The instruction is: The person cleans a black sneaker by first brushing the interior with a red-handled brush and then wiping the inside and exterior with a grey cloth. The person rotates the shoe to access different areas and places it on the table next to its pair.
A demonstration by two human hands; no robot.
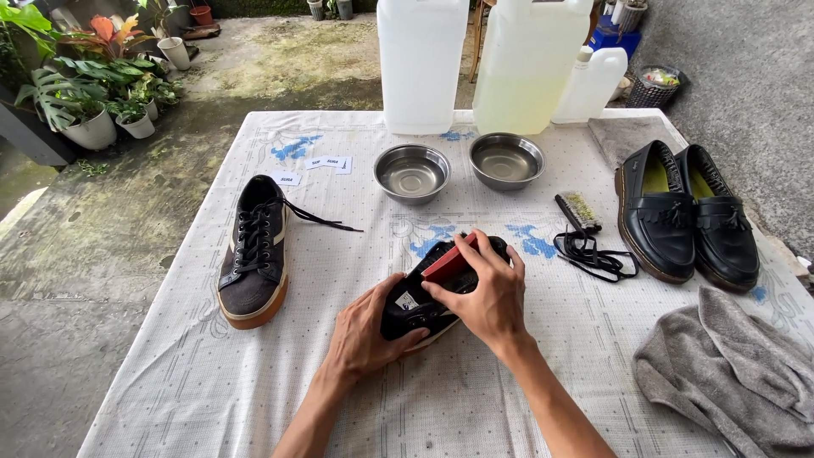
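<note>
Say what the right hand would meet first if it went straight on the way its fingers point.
The right hand points up and to the left across the dark shoe that it holds with a red block. Past the shoe, the black lace of the brown sneaker probably comes first, though depth is unclear.

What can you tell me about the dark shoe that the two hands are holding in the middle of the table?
The dark shoe is a black sneaker with a pale sole edge, lying tilted on the white patterned tablecloth. Its laces look removed. The left hand grips its near end; the right hand rests on top, pressing a red block against it. Much is hidden by the hands.
</note>
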